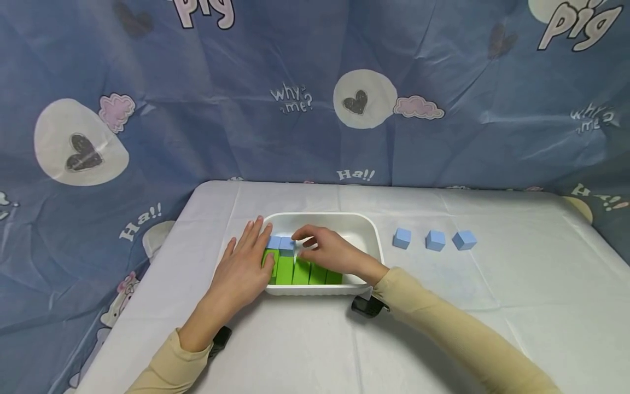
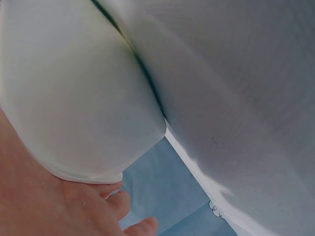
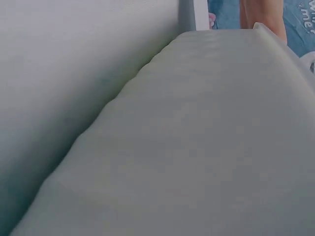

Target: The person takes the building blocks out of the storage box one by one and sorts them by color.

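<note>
Five blue cubes (image 1: 435, 241), five green blocks (image 1: 302, 272) in sight
One white tray (image 1: 315, 291): two cubes between nine and ten o'clock, five blocks from eight round to five; outside, three cubes at three; two hands: left hand (image 1: 241, 271), right hand (image 1: 331, 251).

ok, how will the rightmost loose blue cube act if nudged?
The rightmost blue cube should probably slide or pivot rather than roll, given its flat faces. Its squat, roughly equal sides make tipping unlikely under a low push. Crisp edges suggest it's stiff, so it likely won't squash.
</note>
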### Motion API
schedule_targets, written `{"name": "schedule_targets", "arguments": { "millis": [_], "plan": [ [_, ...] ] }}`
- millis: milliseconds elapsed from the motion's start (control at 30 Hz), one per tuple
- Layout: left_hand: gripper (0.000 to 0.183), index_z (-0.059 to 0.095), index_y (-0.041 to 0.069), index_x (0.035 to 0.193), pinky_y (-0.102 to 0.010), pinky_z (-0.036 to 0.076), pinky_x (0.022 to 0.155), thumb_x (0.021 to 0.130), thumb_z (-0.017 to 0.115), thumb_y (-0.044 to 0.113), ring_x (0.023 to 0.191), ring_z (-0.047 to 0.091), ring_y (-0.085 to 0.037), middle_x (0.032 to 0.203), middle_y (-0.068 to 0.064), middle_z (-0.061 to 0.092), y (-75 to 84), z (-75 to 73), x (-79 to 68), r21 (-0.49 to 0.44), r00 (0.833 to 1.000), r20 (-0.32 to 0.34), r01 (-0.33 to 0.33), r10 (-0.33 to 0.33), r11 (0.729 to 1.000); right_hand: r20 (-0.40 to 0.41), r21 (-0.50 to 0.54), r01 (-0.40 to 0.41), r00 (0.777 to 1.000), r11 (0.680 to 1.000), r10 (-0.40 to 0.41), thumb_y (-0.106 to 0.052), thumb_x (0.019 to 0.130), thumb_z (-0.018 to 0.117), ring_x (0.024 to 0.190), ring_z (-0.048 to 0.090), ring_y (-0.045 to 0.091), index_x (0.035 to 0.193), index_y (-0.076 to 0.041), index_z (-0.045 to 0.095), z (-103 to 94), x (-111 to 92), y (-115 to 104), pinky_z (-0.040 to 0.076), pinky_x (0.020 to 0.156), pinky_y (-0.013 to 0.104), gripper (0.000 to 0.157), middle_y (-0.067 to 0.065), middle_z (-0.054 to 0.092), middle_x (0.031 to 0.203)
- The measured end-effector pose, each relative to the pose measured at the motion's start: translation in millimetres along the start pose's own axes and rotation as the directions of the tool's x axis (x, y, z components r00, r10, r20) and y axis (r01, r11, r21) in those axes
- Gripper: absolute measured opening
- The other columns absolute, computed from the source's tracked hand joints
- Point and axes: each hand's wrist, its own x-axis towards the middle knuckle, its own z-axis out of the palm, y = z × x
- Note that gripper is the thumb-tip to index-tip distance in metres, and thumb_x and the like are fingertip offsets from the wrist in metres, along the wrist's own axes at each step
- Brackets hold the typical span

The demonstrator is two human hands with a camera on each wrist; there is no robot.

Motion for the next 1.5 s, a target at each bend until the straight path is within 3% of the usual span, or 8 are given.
{"name": "schedule_targets", "arguments": {
  "millis": [300,567,1033,1500],
  "plan": [
    [0.059,0.027,0.008,0.156,-0.059,0.013,0.114,0.102,0.041,0.026,0.15,0.009,-0.027,0.164,-0.01,0.012,1.6,1.8,0.3,-0.001,1.0,-0.01,-0.007,0.007,1.0,-0.058,0.0,-0.106,0.993,0.994,0.106,-0.001,0.091,0.064,0.104,0.066,0.024,0.125,-0.001,0.061,9.9,13.1,2.5,0.051,0.089,0.032,0.034,0.012,0.062,0.126],
    [0.059,0.025,0.008,0.157,-0.06,0.012,0.114,0.103,0.039,0.028,0.15,0.006,-0.027,0.164,-0.011,0.008,-2.7,-2.2,1.3,0.003,1.0,0.011,-0.008,0.007,1.0,-0.122,-0.027,-0.159,0.98,0.987,0.155,-0.008,0.088,0.071,0.099,0.066,0.023,0.12,-0.005,0.065,14.8,21.4,2.4,0.051,0.088,0.032,0.032,0.01,0.066,0.114],
    [0.059,0.026,0.007,0.156,-0.061,0.013,0.113,0.103,0.039,0.027,0.15,0.008,-0.029,0.164,-0.012,0.01,-6.6,-1.3,-0.8,-0.016,1.0,-0.003,-0.006,0.006,1.0,-0.198,-0.063,-0.173,0.968,0.983,0.157,-0.014,0.083,0.077,0.101,0.064,0.02,0.11,-0.008,0.072,19.5,26.4,3.8,0.048,0.09,0.035,0.028,0.005,0.071,0.103],
    [0.06,0.024,0.005,0.156,-0.062,0.012,0.113,0.103,0.04,0.027,0.15,0.008,-0.028,0.164,-0.013,0.011,-0.5,0.7,-0.5,0.004,1.0,0.001,-0.015,0.015,1.0,-0.228,0.149,-0.143,0.958,0.978,0.175,-0.003,0.084,0.073,0.093,0.069,0.023,0.113,-0.002,0.069,15.0,19.7,1.9,0.055,0.076,0.029,0.029,0.011,0.068,0.111]
  ]
}}
